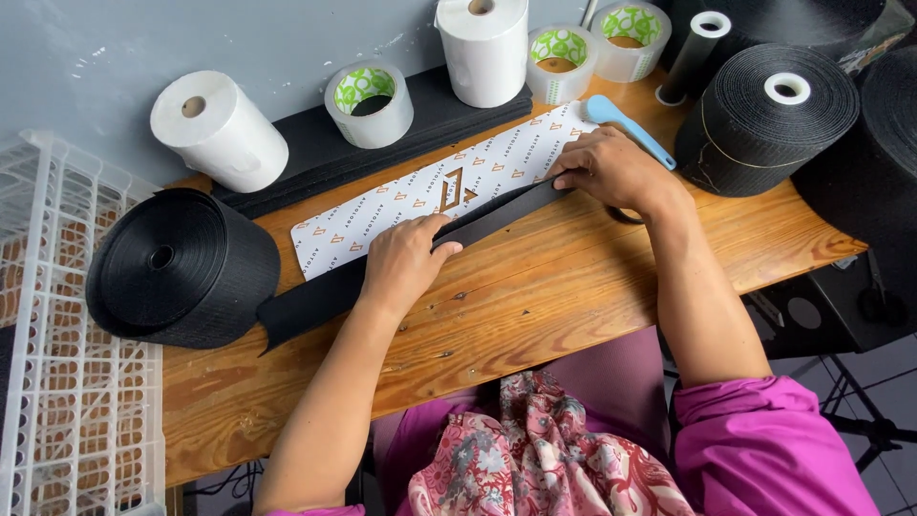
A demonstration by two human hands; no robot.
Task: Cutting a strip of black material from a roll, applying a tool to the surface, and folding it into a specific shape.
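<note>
A black webbing strap (497, 215) runs from a large black roll (177, 268) at the left across the wooden table (535, 306). It lies along the near edge of a long white printed card (430, 186). My left hand (406, 258) presses the strap down near its middle, fingers curled on it. My right hand (611, 170) pinches the strap's far end against the card's right end.
Two white paper rolls (220, 129) and several tape rolls (370, 103) stand at the back on black foam sheets. Large black webbing rolls (769, 119) crowd the right. A light blue tool handle (630, 124) lies behind my right hand. A white plastic crate (67, 382) sits left.
</note>
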